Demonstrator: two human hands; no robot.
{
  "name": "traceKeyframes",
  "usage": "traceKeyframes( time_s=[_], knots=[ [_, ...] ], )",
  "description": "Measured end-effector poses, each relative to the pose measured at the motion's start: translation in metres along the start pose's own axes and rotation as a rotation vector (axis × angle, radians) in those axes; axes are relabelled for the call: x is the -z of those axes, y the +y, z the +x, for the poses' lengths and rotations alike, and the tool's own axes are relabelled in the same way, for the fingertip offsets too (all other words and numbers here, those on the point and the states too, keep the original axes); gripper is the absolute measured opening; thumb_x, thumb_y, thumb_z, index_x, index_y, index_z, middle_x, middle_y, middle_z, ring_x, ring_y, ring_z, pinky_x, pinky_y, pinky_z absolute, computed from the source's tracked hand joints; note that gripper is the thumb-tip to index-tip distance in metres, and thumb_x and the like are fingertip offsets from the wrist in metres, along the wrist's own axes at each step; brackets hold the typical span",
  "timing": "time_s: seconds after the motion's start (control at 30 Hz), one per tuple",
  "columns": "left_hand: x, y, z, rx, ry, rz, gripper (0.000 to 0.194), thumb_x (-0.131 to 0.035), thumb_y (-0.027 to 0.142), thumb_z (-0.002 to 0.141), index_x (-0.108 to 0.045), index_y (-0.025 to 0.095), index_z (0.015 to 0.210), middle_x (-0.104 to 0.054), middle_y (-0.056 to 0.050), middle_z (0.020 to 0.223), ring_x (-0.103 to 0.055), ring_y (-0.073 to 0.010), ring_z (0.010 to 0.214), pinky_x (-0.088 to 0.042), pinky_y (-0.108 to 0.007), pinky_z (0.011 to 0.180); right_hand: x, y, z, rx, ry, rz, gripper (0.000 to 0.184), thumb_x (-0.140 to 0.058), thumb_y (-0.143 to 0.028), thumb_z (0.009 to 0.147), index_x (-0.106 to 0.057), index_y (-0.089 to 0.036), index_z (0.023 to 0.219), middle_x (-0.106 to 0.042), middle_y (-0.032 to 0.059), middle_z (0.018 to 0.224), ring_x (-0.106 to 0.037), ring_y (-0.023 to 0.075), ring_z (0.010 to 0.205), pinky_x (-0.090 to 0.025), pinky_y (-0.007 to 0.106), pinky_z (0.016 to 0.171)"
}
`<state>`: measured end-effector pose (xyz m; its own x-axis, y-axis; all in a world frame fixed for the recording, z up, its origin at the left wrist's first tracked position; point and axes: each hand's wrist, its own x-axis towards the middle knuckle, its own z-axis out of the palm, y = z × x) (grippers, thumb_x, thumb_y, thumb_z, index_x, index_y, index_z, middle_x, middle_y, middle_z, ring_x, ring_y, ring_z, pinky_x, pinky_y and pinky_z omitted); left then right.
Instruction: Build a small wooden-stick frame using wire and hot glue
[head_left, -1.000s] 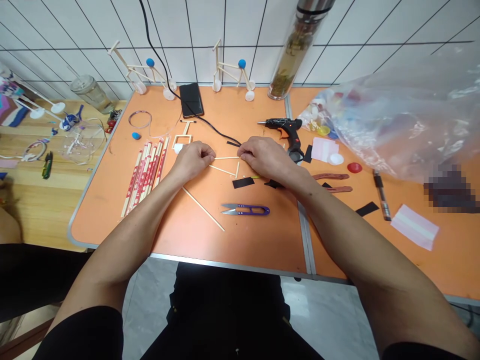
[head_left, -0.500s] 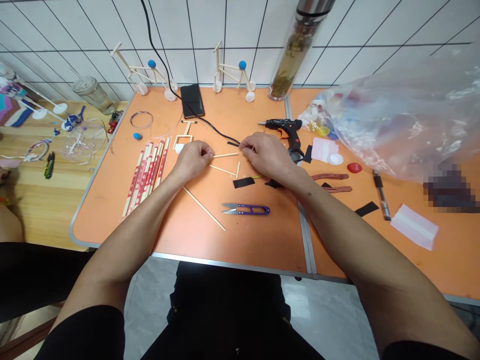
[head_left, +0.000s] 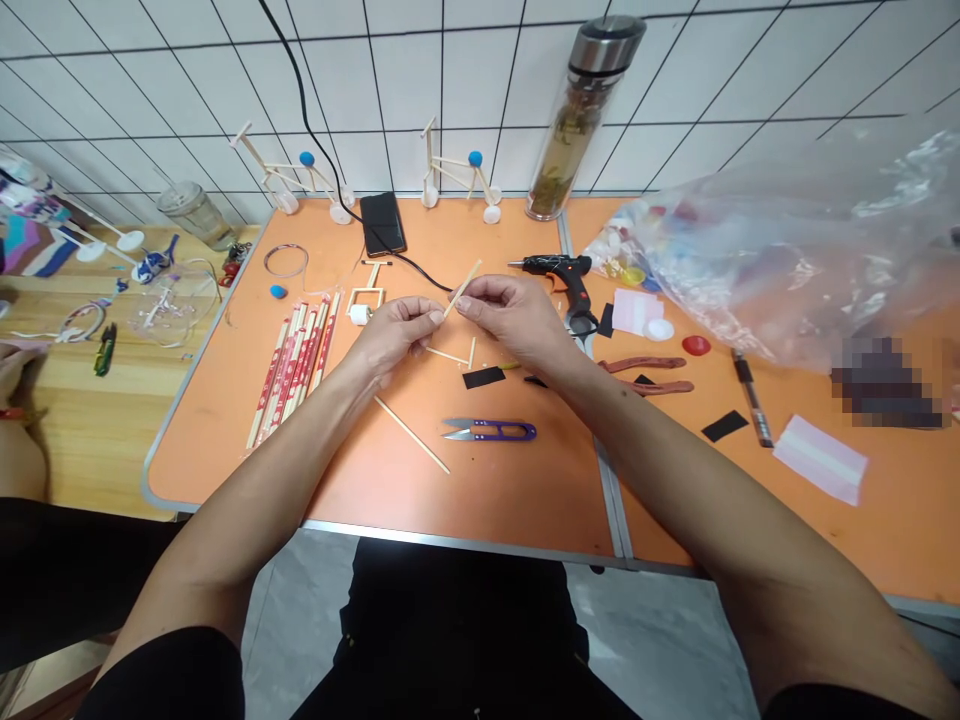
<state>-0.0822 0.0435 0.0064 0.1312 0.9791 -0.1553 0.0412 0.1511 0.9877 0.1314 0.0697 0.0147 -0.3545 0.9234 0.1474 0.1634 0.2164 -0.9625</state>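
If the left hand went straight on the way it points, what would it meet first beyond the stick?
Most likely the right hand, just across the short stick from the left hand; their exact depth alignment is unclear.

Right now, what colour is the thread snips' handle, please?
The thread snips' handle is purple; it shows best in the head view.

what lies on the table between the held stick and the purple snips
Between the held stick and the purple snips, the head view shows two short sticks and, nearer the snips, a black strip.
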Motion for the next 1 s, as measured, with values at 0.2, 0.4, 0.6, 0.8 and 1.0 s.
traceKeyframes(
  time_s=[0.2, 0.4, 0.6, 0.8, 1.0],
  knots=[
    [-0.01, 0.005, -0.004, -0.053, -0.022, 0.061, 0.034, -0.094, 0.047, 0.077, -0.071, 0.022, 0.086, -0.058, 0.003, 0.069, -0.045, -0.0106, 0.058, -0.038, -0.029, 0.056, -0.004, -0.009, 0.0, 0.075, 0.022, -0.258, 0.016, -0.063, -0.037, 0.104, -0.07, -0.024, 0.098, -0.076, 0.0052, 0.094, -0.064, 0.0218, 0.083, -0.048, 0.035, 0.077],
    [0.01, 0.006, 0.004, -0.196, 0.168, 0.19, 0.027, -0.082, 0.034, 0.086, -0.074, 0.023, 0.109, -0.069, 0.0, 0.087, -0.051, -0.0126, 0.065, -0.044, -0.03, 0.064, 0.004, -0.006, -0.001, 0.126, -0.11, -0.786, 0.027, -0.051, -0.022, 0.11, -0.077, -0.019, 0.118, -0.083, 0.0136, 0.109, -0.07, 0.0292, 0.094, -0.041, 0.038, 0.08],
    [0.019, -0.002, 0.011, -0.17, 0.152, 0.382, 0.015, -0.074, 0.034, 0.092, -0.076, 0.021, 0.098, -0.073, -0.003, 0.084, -0.052, -0.0149, 0.069, -0.045, -0.031, 0.069, 0.003, 0.011, 0.001, 0.192, -0.162, -0.85, 0.031, -0.05, -0.024, 0.113, -0.079, -0.02, 0.123, -0.083, 0.0161, 0.122, -0.071, 0.034, 0.112, -0.045, 0.041, 0.09],
    [0.025, -0.011, 0.018, -0.19, 0.096, 0.528, 0.012, -0.071, 0.028, 0.09, -0.079, 0.019, 0.089, -0.078, -0.004, 0.087, -0.063, -0.0181, 0.079, -0.05, -0.032, 0.078, 0.004, 0.013, 0.004, 0.158, -0.189, -0.807, 0.03, -0.054, -0.021, 0.108, -0.083, -0.019, 0.116, -0.085, 0.0145, 0.118, -0.073, 0.0327, 0.109, -0.047, 0.04, 0.093],
    [0.03, -0.015, 0.02, -0.195, 0.097, 0.742, 0.014, -0.072, 0.023, 0.092, -0.085, 0.02, 0.094, -0.086, -0.006, 0.095, -0.072, -0.023, 0.09, -0.055, -0.037, 0.088, 0.003, 0.016, 0.006, 0.14, -0.219, -0.817, 0.031, -0.056, -0.019, 0.105, -0.086, -0.019, 0.112, -0.086, 0.0134, 0.113, -0.074, 0.0308, 0.105, -0.046, 0.039, 0.089]
  ],
)
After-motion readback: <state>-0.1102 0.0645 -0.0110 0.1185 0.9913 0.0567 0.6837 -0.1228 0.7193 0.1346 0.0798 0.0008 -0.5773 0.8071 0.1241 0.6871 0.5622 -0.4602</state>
